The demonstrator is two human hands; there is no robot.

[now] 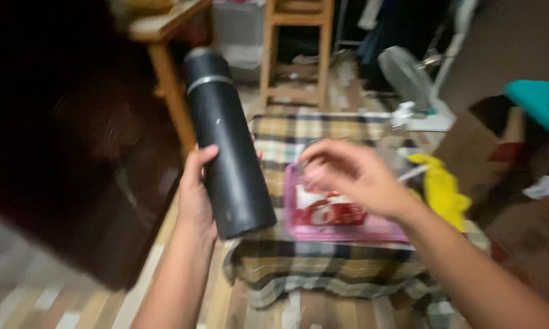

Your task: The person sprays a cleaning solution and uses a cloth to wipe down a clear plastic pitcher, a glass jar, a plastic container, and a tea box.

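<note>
Above a plaid cloth, left hand clenched around a black flask, tilted with capped end away, lower body gripped for steady support. Right hand loosely curled, holding nothing visible, hovering over a pink tray with a red-and-white packet. Beside it, yellow plastic; behind, a fan.
</note>
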